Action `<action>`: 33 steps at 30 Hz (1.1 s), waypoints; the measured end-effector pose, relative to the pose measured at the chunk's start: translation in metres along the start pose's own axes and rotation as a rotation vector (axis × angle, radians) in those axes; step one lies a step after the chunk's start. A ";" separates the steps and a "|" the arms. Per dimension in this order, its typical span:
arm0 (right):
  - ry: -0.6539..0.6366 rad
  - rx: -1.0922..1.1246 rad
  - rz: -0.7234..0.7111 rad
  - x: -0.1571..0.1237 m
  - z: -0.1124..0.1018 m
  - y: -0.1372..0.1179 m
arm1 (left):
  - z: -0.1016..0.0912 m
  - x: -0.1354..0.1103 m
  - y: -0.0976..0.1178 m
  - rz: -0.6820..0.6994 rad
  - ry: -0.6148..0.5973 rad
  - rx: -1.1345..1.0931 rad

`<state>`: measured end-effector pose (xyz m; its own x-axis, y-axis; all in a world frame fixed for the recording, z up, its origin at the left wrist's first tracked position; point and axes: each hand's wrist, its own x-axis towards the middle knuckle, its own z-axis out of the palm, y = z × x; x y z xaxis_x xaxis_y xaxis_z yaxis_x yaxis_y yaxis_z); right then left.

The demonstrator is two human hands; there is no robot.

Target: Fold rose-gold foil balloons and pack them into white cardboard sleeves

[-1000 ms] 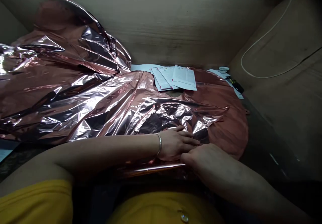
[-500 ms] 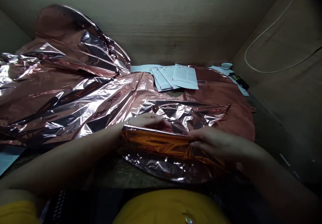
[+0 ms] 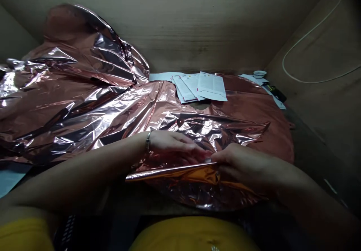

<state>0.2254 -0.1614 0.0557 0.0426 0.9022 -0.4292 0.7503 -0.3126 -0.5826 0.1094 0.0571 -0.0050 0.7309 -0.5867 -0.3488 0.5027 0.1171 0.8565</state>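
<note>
A large sheet of shiny rose-gold foil [image 3: 84, 104] lies crumpled over the table. Its near edge is turned up into a folded flap [image 3: 180, 174] in front of me. My left hand [image 3: 175, 147], with a bangle at the wrist, lies flat on the foil just behind the flap, fingers stretched out. My right hand [image 3: 242, 164] pinches the right end of the flap, its fingertips meeting those of the left hand. A flatter, rounded rose-gold piece [image 3: 262, 112] spreads to the right.
A stack of printed leaflets [image 3: 200, 87] lies on the foil at the back. Further right are a small white cap [image 3: 260, 73], a dark pen-like item [image 3: 278, 92] and more papers. A wooden wall closes the back; a white cable [image 3: 310, 55] runs over the right panel.
The near edge of the foil was lifted and folded over toward the back. My left hand moved from under the flap onto the foil behind it. My right hand stays pinched at the fold.
</note>
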 end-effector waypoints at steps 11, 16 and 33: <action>0.321 -0.147 0.259 0.019 0.016 0.034 | -0.003 0.024 -0.012 -0.040 0.024 -0.166; 0.448 0.000 0.278 0.008 0.042 0.043 | -0.005 0.025 -0.005 -0.084 0.005 -0.161; 0.923 -0.305 -0.299 -0.057 0.053 0.033 | 0.068 -0.079 -0.074 0.320 0.771 0.676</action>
<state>0.2123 -0.2388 0.0241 0.2213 0.8486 0.4806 0.9444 -0.0636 -0.3226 -0.0170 0.0400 -0.0145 0.9963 0.0844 -0.0142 0.0493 -0.4304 0.9013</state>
